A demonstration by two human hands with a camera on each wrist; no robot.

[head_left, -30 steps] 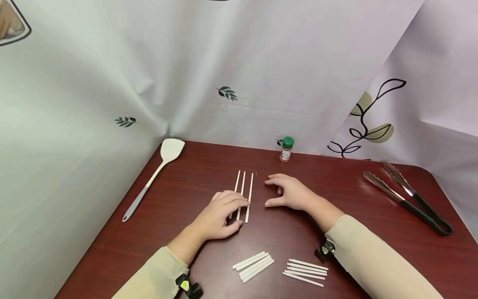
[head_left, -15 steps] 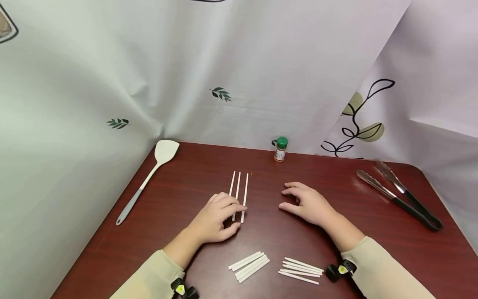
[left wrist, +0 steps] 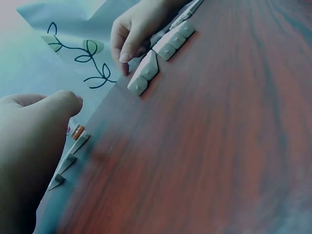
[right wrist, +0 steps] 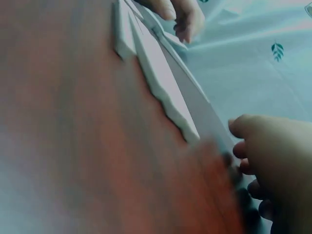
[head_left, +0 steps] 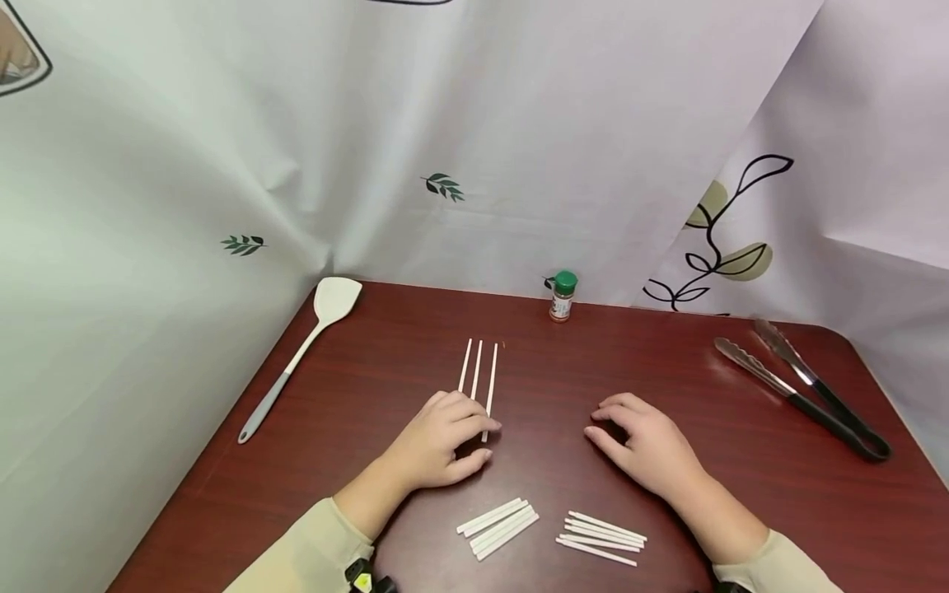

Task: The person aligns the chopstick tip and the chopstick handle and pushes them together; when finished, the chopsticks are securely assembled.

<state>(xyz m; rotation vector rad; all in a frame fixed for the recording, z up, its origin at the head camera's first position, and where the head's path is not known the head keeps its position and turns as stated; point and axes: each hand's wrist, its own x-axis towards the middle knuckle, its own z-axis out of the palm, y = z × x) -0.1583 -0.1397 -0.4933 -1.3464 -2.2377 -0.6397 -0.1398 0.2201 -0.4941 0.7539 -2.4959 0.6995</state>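
Three thin white sticks lie side by side on the dark red table, pointing away from me. My left hand hovers over their near ends with fingers relaxed and bent, hiding part of them. Well to the right, my right hand is low over the table, fingers loosely curled and holding nothing. Closer to me lie two groups of short white sticks: a thicker bundle on the left and a thinner one on the right. The left wrist view shows their ends near the right hand.
A white spatula with a grey handle lies along the left side. At the back edge stands a green-capped spice jar. Metal tongs with black handles are spread at the right. White cloth hangs behind the table.
My right hand has moved right and back toward me, away from the three sticks. The left hand has shifted slightly nearer to me. All the sticks stay where they were.
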